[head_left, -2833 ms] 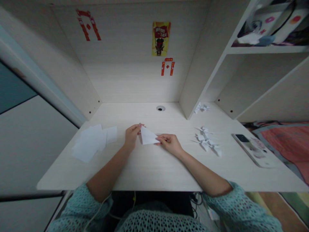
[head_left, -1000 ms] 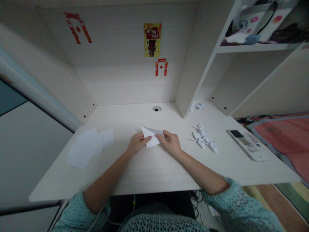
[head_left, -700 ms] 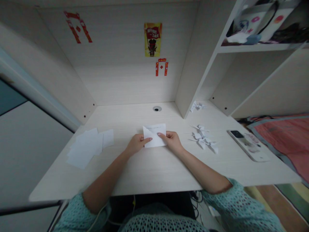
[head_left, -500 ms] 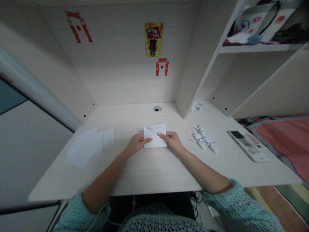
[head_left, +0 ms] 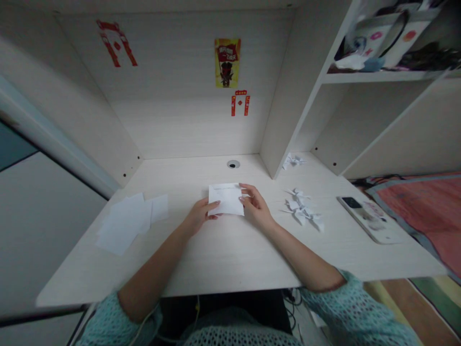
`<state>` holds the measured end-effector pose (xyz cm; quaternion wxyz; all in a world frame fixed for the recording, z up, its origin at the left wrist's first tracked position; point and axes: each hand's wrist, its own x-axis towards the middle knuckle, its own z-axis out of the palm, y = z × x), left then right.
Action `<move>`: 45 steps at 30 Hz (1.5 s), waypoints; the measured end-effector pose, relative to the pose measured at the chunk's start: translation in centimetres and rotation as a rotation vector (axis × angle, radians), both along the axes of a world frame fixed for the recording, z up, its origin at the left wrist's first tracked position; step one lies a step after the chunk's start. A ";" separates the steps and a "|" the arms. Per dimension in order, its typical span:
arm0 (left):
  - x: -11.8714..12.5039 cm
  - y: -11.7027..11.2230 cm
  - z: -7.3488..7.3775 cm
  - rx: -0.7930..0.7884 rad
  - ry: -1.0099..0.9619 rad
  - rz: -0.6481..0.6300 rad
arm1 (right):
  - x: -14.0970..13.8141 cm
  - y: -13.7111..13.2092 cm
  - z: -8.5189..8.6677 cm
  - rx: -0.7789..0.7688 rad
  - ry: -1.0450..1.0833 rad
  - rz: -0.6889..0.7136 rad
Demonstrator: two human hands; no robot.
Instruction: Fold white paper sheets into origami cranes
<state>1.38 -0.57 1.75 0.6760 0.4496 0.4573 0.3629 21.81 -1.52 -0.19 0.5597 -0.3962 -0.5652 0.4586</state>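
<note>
A small square of white paper (head_left: pixel 226 199), with a faint printed line near its top edge, is held up over the middle of the desk. My left hand (head_left: pixel 198 215) pinches its lower left side, thumb in front and fingers behind. At the right edge, my right hand (head_left: pixel 256 204) grips the sheet with its thumb near the edge and its fingers at the upper right corner. Several folded white paper figures (head_left: pixel 301 206) lie on the desk to the right of my right hand. Loose white paper sheets (head_left: pixel 124 222) are spread to the left of my left hand.
A phone (head_left: pixel 367 218) lies at the right of the white desk (head_left: pixel 230 269). More folded paper (head_left: pixel 294 160) sits behind the upright divider (head_left: pixel 288 110). A round cable hole (head_left: pixel 233 164) is near the back wall. Bags (head_left: pixel 392 38) fill the upper right shelf.
The paper has shifted slightly left, and its slanted front fold no longer shows. My right hand's fingers have moved from the sheet's face to its right edge and upper corner.
</note>
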 end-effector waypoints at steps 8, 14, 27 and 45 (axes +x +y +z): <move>-0.1 -0.2 0.0 -0.194 -0.260 0.033 | 0.3 -0.2 0.2 0.018 -0.093 0.206; -0.2 -0.2 0.0 -0.246 -0.323 0.021 | -0.3 -0.3 -0.6 -0.003 -0.127 0.148; 1.5 -1.1 -0.3 0.244 -0.190 -0.057 | -1.2 -0.4 -0.3 -0.163 0.046 -0.200; 2.9 -2.4 0.1 0.290 0.012 0.328 | -2.8 -1.3 -0.2 -0.142 0.200 -0.131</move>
